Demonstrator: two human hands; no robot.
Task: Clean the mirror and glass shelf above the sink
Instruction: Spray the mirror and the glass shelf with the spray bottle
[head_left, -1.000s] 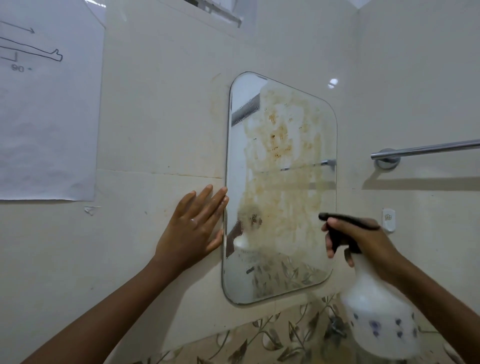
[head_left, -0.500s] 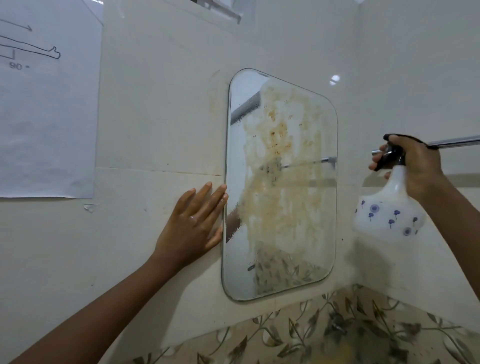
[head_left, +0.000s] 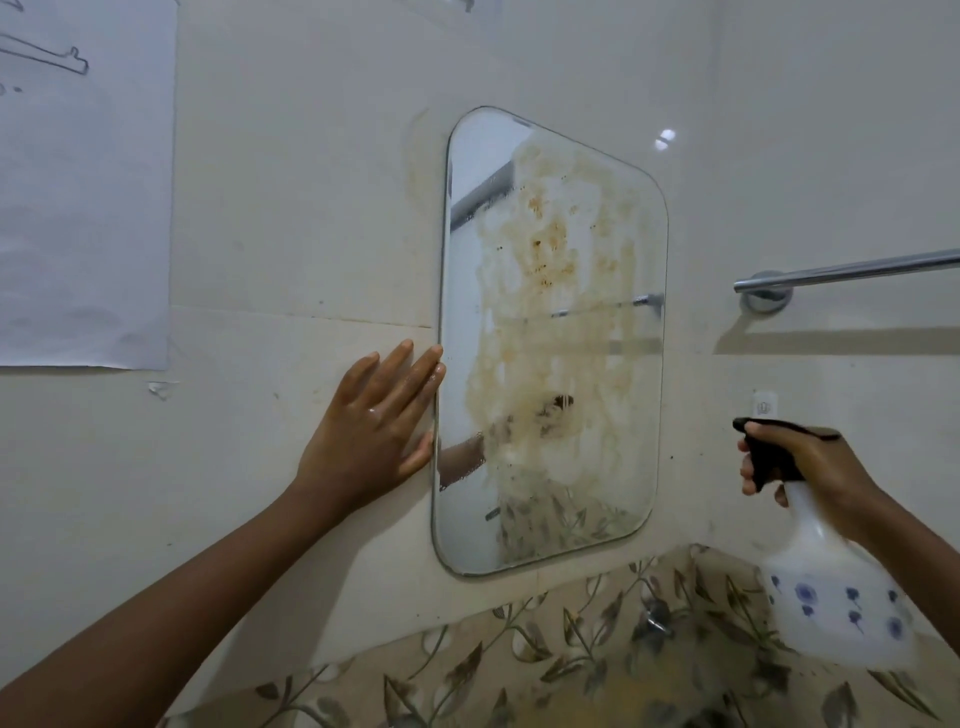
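Brown grime covered most of the mirror (head_left: 550, 343) on the wall; nothing looked wiped yet, and no glass shelf showed. Your left hand (head_left: 371, 426) lay spread flat beside its edge; your right hand (head_left: 810, 467) gripped the spray bottle (head_left: 831, 587), nozzle towards the mirror.

Hanging at far left on the cream wall (head_left: 291, 218): a white paper sheet (head_left: 83, 208) bearing a line drawing. Running off the right edge: a chrome towel bar (head_left: 852, 270). Sitting just below: a small white wall hook (head_left: 764, 404). Lining the bottom: leaf-patterned tiles (head_left: 571, 654).
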